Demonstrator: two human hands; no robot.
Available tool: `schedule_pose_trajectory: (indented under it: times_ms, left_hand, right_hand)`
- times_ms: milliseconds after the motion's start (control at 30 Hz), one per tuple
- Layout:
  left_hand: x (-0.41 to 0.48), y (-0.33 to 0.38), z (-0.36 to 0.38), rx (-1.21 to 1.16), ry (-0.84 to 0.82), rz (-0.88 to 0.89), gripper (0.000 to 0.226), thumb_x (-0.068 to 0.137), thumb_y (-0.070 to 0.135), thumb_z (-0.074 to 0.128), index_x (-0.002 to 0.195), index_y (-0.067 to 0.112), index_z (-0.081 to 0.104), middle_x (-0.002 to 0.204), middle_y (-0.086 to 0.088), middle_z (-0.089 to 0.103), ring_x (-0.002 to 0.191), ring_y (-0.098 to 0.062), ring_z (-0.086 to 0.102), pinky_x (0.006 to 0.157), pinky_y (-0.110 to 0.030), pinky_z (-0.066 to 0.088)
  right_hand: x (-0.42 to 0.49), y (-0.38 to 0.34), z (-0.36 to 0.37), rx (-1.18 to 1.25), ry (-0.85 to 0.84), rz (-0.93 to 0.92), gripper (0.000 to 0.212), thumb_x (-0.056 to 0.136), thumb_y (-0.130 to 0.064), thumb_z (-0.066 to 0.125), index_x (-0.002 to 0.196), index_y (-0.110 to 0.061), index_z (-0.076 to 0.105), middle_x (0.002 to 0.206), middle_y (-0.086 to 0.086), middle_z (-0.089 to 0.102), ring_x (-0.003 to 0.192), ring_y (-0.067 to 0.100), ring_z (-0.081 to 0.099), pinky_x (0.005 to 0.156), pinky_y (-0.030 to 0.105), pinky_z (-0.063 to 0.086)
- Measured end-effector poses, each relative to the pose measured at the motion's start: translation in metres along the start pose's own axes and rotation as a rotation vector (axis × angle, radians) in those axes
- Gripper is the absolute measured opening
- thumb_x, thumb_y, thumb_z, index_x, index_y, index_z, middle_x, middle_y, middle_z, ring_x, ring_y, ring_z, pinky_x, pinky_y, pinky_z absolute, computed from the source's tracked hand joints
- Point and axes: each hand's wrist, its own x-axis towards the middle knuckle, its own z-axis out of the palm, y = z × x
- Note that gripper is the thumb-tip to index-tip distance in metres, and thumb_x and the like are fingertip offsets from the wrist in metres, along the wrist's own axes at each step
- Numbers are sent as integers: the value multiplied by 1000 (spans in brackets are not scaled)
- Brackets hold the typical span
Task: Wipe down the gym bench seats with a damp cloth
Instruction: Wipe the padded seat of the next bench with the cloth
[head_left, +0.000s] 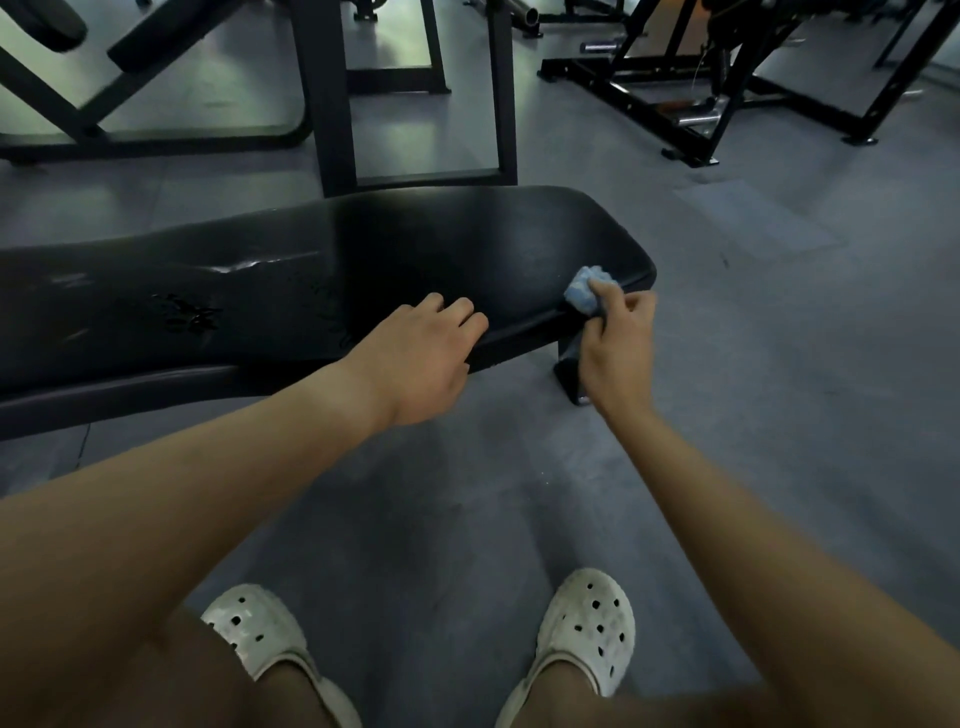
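A long black padded bench seat (322, 270) runs across the middle of the view, with worn, cracked patches on its left part. My right hand (618, 343) grips a bunched light blue cloth (587, 291) and holds it against the seat's near right edge. My left hand (421, 358) rests on the near edge of the seat a little to the left, fingers curled over the pad.
The bench's black leg (571, 374) stands just under my right hand. Black machine frames (675, 104) and uprights (327, 104) fill the far side on a grey floor (779, 364). My feet in white clogs (587, 629) stand in front of the bench.
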Motion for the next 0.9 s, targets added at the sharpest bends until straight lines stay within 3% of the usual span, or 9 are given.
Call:
schedule_pose_trajectory:
  times_ms: [100,200,300,400,567,700,800,900]
  left_hand:
    - [0,0,-2,-16,-3,3,42,101,33,51,139,17,47,131,-2,51,107,-23,51,87,-42,51]
    - [-2,-2,0,-14,6,9,45,102,33,49,143,17,45,136,-2,51,111,-23,52,90,-43,51]
    - [-9,-9,4,-45,1,30,53,101,30,49,152,17,39,154,-3,43,131,-25,48,104,-44,47]
    - [-15,-19,7,-62,-3,68,57,101,29,51,155,18,37,162,-3,35,145,-24,38,114,-43,39]
    - [-21,-30,8,-88,32,126,53,100,26,52,151,16,43,157,-6,40,143,-25,40,112,-45,41]
    - [-33,-38,9,-77,78,146,47,100,26,51,146,16,48,152,-7,45,139,-25,46,109,-44,43]
    - [-47,-48,8,-63,95,119,44,99,27,50,141,16,51,147,-6,49,133,-25,50,106,-43,45]
    - [-64,-62,8,-44,105,60,42,99,32,49,137,16,52,142,-6,50,126,-25,53,103,-43,46]
  right_hand:
    - [8,7,-7,77,36,132,43,101,-8,39,136,-27,53,115,1,36,79,2,47,82,21,41]
    - [-1,-5,4,62,53,142,42,99,-9,40,136,-28,48,115,6,40,77,9,51,80,31,49]
    - [-26,-26,22,25,50,74,36,97,-10,42,129,-26,45,111,8,42,77,22,53,76,45,54]
    - [-51,-43,40,-1,-5,-7,37,96,-10,42,130,-26,43,113,6,40,82,24,52,72,43,52]
    - [-42,-46,37,-82,5,-34,33,96,-8,41,125,-23,48,110,3,38,80,20,50,74,40,51]
    - [-29,-51,31,-55,117,128,31,100,-10,36,125,-21,52,109,1,39,76,4,48,78,29,44]
    - [-33,-65,39,-106,158,209,34,99,-7,35,128,-17,49,112,3,41,76,13,50,78,31,45]
    - [-49,-83,54,-70,173,239,28,100,-12,35,125,-20,46,118,0,44,91,19,56,85,35,50]
